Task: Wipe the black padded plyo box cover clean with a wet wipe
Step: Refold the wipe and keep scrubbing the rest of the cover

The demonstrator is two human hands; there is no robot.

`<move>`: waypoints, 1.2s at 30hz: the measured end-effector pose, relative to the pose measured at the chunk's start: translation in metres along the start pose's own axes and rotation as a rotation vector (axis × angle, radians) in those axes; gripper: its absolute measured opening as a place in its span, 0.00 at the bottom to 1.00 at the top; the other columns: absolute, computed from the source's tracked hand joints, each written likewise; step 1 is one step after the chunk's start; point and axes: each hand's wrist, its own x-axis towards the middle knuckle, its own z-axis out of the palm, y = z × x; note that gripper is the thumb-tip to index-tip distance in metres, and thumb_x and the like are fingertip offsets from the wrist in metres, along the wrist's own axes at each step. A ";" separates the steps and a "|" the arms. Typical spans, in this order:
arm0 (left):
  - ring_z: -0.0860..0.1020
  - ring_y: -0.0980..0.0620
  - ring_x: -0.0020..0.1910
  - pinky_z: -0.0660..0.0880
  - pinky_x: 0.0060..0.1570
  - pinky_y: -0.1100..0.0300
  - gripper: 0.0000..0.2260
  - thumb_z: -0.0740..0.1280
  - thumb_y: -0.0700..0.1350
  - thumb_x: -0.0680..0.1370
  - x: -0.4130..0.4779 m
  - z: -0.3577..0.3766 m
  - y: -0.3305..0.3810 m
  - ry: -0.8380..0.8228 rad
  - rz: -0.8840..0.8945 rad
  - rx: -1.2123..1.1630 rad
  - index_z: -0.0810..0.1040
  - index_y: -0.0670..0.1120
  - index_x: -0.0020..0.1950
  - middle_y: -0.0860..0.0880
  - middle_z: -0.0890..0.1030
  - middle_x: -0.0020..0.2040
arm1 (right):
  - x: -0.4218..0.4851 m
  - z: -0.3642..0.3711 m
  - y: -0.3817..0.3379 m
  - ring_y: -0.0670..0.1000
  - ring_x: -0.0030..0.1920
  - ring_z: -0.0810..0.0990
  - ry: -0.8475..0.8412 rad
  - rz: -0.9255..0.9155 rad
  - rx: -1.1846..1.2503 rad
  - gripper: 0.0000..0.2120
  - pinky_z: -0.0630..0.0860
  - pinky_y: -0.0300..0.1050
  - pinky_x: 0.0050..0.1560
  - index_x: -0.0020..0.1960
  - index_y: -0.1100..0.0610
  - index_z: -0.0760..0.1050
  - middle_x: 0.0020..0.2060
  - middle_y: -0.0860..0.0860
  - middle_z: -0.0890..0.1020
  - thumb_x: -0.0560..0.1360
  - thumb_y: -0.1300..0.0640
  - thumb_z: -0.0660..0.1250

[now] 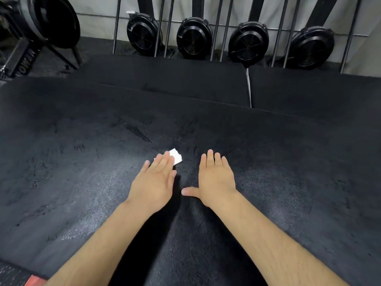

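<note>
The black padded plyo box cover (82,162) fills most of the view, its surface scuffed and partly shiny with damp streaks near the middle. A small folded white wet wipe (176,157) lies on it under the fingertips of my left hand (153,183), which presses flat on it with straight fingers. My right hand (216,178) rests flat on the cover just to the right, fingers straight and thumb spread toward the left hand, holding nothing.
Two more black padded boxes (175,79) (313,91) stand behind, with a gap between them. Several rowing machine flywheels (193,38) stand upright along the back wall. An exercise machine (41,23) is at the far left.
</note>
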 end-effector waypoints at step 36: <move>0.50 0.49 0.80 0.47 0.78 0.52 0.23 0.45 0.50 0.86 0.093 -0.012 0.018 -0.057 0.138 0.074 0.51 0.45 0.81 0.48 0.50 0.82 | 0.004 -0.038 0.037 0.55 0.73 0.65 0.110 -0.068 0.340 0.36 0.63 0.49 0.71 0.76 0.54 0.67 0.74 0.53 0.69 0.77 0.31 0.59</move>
